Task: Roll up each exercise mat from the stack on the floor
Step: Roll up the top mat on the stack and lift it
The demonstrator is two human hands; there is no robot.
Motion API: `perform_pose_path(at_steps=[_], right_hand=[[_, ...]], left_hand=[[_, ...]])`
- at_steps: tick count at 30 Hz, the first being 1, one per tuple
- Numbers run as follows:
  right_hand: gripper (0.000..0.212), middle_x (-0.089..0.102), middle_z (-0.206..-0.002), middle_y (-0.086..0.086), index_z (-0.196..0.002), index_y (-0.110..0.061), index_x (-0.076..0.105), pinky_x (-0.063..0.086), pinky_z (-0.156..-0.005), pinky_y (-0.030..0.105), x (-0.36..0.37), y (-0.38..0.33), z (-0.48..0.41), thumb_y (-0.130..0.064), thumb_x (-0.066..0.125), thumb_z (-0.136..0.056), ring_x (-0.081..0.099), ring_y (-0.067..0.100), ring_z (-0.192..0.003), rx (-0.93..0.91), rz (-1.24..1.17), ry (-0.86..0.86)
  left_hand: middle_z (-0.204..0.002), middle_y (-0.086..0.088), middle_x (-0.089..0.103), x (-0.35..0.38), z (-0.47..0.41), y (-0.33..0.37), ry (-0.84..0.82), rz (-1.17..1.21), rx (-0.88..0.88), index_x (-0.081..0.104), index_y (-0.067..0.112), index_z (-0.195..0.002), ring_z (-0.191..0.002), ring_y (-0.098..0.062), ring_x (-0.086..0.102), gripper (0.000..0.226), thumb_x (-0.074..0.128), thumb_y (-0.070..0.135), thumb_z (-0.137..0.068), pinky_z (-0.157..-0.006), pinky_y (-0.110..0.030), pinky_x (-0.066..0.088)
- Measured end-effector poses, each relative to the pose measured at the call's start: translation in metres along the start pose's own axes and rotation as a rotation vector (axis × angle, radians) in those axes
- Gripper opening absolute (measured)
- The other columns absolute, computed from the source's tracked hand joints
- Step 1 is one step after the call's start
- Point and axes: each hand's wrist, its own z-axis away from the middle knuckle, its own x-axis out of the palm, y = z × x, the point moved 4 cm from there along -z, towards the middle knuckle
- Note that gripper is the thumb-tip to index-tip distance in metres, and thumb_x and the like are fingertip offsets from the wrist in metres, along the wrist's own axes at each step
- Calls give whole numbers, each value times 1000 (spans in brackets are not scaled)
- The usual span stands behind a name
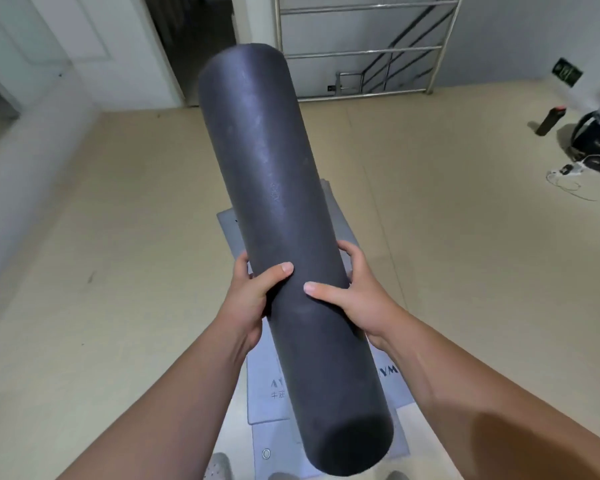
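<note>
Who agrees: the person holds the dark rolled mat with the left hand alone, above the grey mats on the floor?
Wrong: the head view shows the left hand and right hand both gripping the rolled mat above the grey mats.

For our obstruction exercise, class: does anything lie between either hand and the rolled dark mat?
Nothing visible does. The left hand and right hand both hold the rolled mat directly, each grip bare on its surface, above the grey mats.

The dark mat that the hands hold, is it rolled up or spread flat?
Rolled up. The dark mat forms a tight cylinder, gripped by the left hand and the right hand, above flat grey mats.
</note>
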Motion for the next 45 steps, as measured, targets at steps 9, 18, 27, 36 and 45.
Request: perform_pose_path(at_steps=[9,18,27,36,45], right_hand=[[104,70,-121,-10,-151,-46,36,60,-80,25,214,-50,-33,-6,92,-74,74,6,-104,-50,-3,-59],[97,74,-122,1,-150,-42,35,61,-81,29,406,-96,-99,-2,87,-79,76,16,-104,-31,-47,-149],[107,66,-134,5,-149,-44,35,59,-92,40,535,-145,-268,-18,93,-63,73,18,-112,-86,-46,-267],[96,68,-130,5,-134,-54,41,57,-88,32,639,-252,-512,-36,91,-54,71,17,-113,-136,-81,-313],[100,71,-129,2,-151,-41,33,58,-83,31,733,-330,-725,-21,87,-69,72,20,-114,-104,-88,-285]], left_hand=[[-119,-3,74,-208,8,100,-47,-8,118,48,27,-132,-104,-22,74,79,84,15,-63,-77,-33,59],[-118,-6,74,-392,-7,194,-1,-1,149,46,26,-138,-101,-24,75,90,88,15,-58,-68,-29,59],[-117,-7,74,-526,-117,291,105,-40,220,41,28,-138,-99,-24,75,94,89,14,-58,-69,-29,59],[-114,-8,75,-632,-316,450,169,-76,298,45,28,-139,-98,-22,75,108,93,22,-42,-69,-27,60],[-116,-9,74,-739,-511,572,140,-86,273,47,30,-139,-101,-25,75,107,94,24,-43,-76,-36,60]])
